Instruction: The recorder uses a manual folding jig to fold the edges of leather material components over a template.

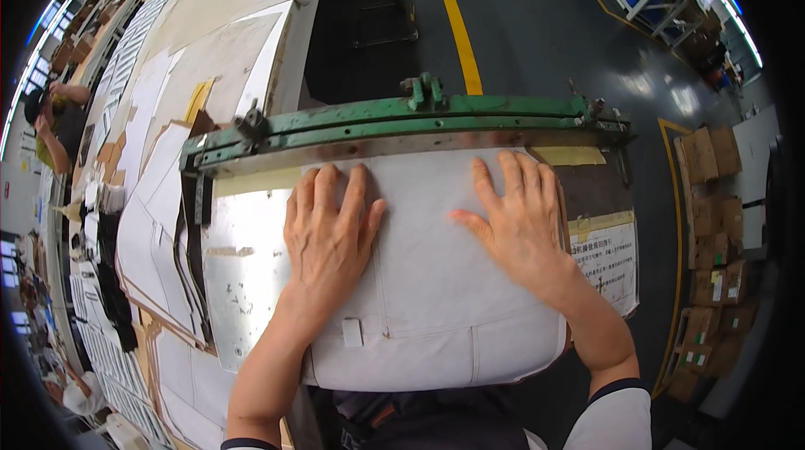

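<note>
A light grey sewn panel (428, 282) with seams and a small white tag (352, 332) lies flat on a metal plate (243, 274). Its far edge reaches up to a long green metal bar clamp (402, 120). My left hand (327, 219) rests flat on the panel's left side, fingers pointing at the bar, thumb out. On the right side my right hand (521, 228) lies with its fingers spread, also pressing on the panel. Both sets of fingertips are close to the bar. The panel's near edge hangs by my body.
Left of the plate, more grey panels (159, 257) lie stacked on a long table (243, 39) covered with sheets. A printed notice (608, 261) is at the right. Cardboard boxes (713, 232) stand beyond a yellow floor line (457, 22). A person (54, 127) stands far left.
</note>
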`<state>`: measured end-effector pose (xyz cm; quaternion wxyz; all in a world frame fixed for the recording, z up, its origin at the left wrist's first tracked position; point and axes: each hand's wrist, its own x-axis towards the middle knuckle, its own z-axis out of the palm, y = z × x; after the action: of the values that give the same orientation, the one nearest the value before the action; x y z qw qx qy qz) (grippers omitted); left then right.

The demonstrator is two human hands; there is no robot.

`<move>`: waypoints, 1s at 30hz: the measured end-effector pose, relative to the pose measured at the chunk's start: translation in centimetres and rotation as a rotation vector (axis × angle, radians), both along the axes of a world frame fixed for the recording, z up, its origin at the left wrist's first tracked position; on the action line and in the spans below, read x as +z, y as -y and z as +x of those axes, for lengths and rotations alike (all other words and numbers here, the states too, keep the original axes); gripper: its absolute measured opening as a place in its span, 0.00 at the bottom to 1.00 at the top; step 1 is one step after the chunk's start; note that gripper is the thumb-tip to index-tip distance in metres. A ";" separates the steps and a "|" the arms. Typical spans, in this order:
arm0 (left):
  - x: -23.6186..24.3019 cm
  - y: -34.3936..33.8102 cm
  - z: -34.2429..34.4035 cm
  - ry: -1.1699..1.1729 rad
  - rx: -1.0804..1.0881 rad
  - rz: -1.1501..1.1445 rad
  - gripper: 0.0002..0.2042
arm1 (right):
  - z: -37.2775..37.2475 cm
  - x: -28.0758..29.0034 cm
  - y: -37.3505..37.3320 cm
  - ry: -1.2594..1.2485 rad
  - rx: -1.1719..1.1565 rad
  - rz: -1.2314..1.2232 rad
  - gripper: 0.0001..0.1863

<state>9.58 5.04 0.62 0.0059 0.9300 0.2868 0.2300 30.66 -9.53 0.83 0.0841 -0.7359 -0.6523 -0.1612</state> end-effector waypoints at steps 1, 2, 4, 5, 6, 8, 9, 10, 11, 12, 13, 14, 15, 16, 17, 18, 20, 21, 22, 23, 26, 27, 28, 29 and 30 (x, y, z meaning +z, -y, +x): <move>0.1 0.1 0.0 0.015 0.001 -0.011 0.21 | 0.0 -0.1 0.1 0.004 0.017 -0.005 0.34; -0.1 -0.1 0.0 0.042 -0.003 0.003 0.20 | 0.1 -0.2 0.1 0.017 0.004 0.010 0.33; -0.4 0.0 0.1 0.057 0.004 0.002 0.21 | 0.2 0.0 0.2 -0.001 -0.027 -0.005 0.31; -0.4 0.0 0.1 0.065 0.004 -0.004 0.22 | 0.3 -0.1 0.2 0.006 -0.006 -0.003 0.31; -0.6 0.0 -0.1 0.072 -0.002 0.004 0.23 | 0.3 -0.3 0.1 -0.008 -0.015 -0.009 0.31; -0.8 0.0 -0.2 0.087 -0.014 0.006 0.23 | 0.3 -0.3 0.3 -0.037 -0.032 -0.033 0.31; -0.9 -0.1 -0.3 0.100 -0.026 0.007 0.23 | 0.3 -0.3 0.3 -0.034 -0.017 -0.033 0.31; -1.0 -0.1 -0.3 0.101 -0.013 0.008 0.23 | 0.4 -0.3 0.4 -0.028 -0.026 -0.038 0.31; -1.0 0.0 -0.3 0.117 -0.024 0.017 0.24 | 0.4 -0.3 0.3 -0.024 -0.036 -0.043 0.31; -1.0 0.0 -0.3 0.133 -0.037 0.027 0.24 | 0.5 -0.2 0.2 -0.025 -0.027 -0.043 0.31; -0.9 -0.1 -0.4 0.130 -0.036 0.023 0.24 | 0.4 -0.1 0.4 -0.018 -0.032 -0.043 0.32; -0.8 -0.1 -0.4 0.136 -0.037 0.010 0.24 | 0.3 0.0 0.6 -0.009 -0.039 -0.041 0.32; -0.6 -0.1 -0.4 0.143 -0.040 -0.003 0.24 | 0.3 -0.1 0.7 -0.011 -0.041 -0.043 0.32; -0.5 0.0 -0.5 0.127 -0.033 -0.029 0.24 | 0.2 -0.3 0.6 -0.006 -0.036 -0.044 0.32; -0.5 -0.1 -0.3 0.131 -0.033 -0.024 0.24 | 0.3 -0.3 0.5 0.000 -0.032 -0.044 0.32; -0.5 -0.4 -0.1 0.145 -0.037 -0.029 0.24 | 0.4 0.0 0.2 0.006 -0.032 -0.038 0.32; -0.5 -0.1 -0.5 0.155 -0.028 -0.031 0.23 | 0.3 0.6 -0.1 -0.049 -0.012 -0.046 0.31; -0.6 0.0 -0.7 0.145 -0.025 -0.033 0.23 | 0.2 0.3 0.2 -0.046 -0.005 -0.040 0.31; -0.7 -0.1 -0.3 0.155 -0.032 -0.035 0.22 | 0.7 -0.1 0.4 -0.052 -0.005 -0.028 0.31; -0.8 -0.3 -0.2 0.167 -0.029 -0.024 0.22 | 1.0 -0.5 0.5 -0.069 0.004 -0.011 0.30; -1.3 -0.4 -0.5 0.172 -0.040 -0.030 0.18 | 0.8 0.2 0.3 -0.094 0.034 0.003 0.29; -1.3 -0.2 -0.6 0.177 -0.043 -0.028 0.18 | 0.7 0.5 0.4 -0.089 0.031 0.006 0.29; -1.3 -0.2 -0.7 0.189 -0.041 -0.027 0.18 | 0.6 0.7 0.4 -0.114 0.031 0.008 0.29; -1.2 0.0 -0.8 0.199 -0.040 -0.026 0.18 | 0.6 0.8 0.4 -0.141 0.030 0.010 0.29; -1.2 0.3 -1.0 0.203 -0.040 -0.040 0.18 | 0.7 0.8 0.6 -0.118 0.051 0.032 0.28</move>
<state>8.61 4.75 -0.58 0.0579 0.9070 0.2708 0.3172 31.33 -10.10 1.62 0.1381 -0.7260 -0.6619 -0.1258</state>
